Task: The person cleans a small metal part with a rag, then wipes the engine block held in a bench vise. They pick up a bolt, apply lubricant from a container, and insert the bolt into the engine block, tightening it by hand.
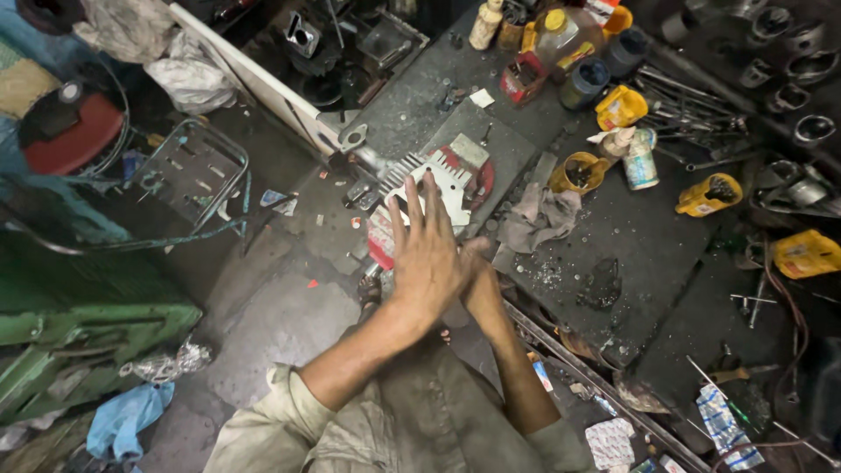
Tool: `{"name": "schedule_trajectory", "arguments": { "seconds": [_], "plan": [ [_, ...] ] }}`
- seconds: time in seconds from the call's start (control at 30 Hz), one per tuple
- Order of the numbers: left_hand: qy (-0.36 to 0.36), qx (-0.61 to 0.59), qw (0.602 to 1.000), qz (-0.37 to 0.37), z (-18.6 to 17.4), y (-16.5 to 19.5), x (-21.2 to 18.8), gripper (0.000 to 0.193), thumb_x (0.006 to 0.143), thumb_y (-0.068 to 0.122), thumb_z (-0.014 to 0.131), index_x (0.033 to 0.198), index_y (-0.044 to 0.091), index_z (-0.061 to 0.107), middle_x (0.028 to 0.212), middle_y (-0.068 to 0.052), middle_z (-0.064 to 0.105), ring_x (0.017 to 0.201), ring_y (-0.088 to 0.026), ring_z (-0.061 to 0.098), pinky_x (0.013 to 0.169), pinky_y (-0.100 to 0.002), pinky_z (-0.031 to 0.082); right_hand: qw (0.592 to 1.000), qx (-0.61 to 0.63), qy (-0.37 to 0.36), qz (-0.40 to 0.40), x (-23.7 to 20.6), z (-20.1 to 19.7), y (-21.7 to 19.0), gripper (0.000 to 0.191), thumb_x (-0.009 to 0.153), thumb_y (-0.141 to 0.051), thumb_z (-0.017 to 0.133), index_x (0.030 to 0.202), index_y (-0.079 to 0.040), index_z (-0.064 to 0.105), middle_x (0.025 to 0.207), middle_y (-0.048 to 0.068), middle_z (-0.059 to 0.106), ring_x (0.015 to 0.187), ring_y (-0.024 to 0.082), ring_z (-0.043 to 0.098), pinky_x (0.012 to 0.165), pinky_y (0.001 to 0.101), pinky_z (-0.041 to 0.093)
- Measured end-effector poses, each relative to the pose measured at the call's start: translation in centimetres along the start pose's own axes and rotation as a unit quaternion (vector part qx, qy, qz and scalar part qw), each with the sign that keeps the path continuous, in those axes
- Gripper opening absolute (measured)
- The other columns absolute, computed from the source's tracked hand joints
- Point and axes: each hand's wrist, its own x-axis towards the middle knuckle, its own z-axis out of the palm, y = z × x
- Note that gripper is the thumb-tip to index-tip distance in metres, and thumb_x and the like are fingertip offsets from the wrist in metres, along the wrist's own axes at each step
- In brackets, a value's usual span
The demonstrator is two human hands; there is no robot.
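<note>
My left hand (427,250) is held flat with the fingers spread, its back toward the camera, over the near end of a finned silver engine part (442,180) with red pieces beside it. My right hand (477,271) is pressed against the left hand from below and is mostly hidden by it. Whether anything lies between the two palms cannot be seen. Both forearms come up from the bottom of the view in rolled beige sleeves.
A dirty grey rag (539,215) lies right of the hands on the dark metal workbench (648,254). Yellow cut-off containers (708,194), bottles (561,35), a white can (642,159) and loose tools crowd the back right. A wire rack (188,171) and a white bar (254,83) stand at left.
</note>
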Motion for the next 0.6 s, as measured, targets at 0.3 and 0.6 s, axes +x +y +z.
{"name": "schedule_trajectory", "arguments": {
  "seconds": [0.3,0.6],
  "plan": [
    [-0.199,-0.473,0.851,0.113,-2.0,-2.6,-4.2,0.034,0.1,0.032,0.067,0.119,0.005,0.065,0.11,-0.014,0.07,0.101,-0.03,0.072,0.087,-0.041,0.057,0.995,0.067,0.045,-0.061,-1.0,-0.5,2.6,0.031,0.102,-0.024,0.059,0.13,-0.01,0.059,0.125,0.013,0.063,0.104,0.023,0.067,0.08,0.0302,0.058],
    [-0.268,-0.59,0.749,-0.138,10.1,-6.1,-8.9,0.048,0.095,0.034,0.066,0.134,0.008,0.054,0.119,-0.012,0.071,0.107,-0.021,0.072,0.09,-0.035,0.057,0.956,0.154,0.249,0.017,-2.1,-4.7,0.6,0.012,0.104,0.0,0.062,0.114,-0.002,0.069,0.109,0.008,0.074,0.101,0.012,0.066,0.09,0.0267,0.051]
  ]
}}
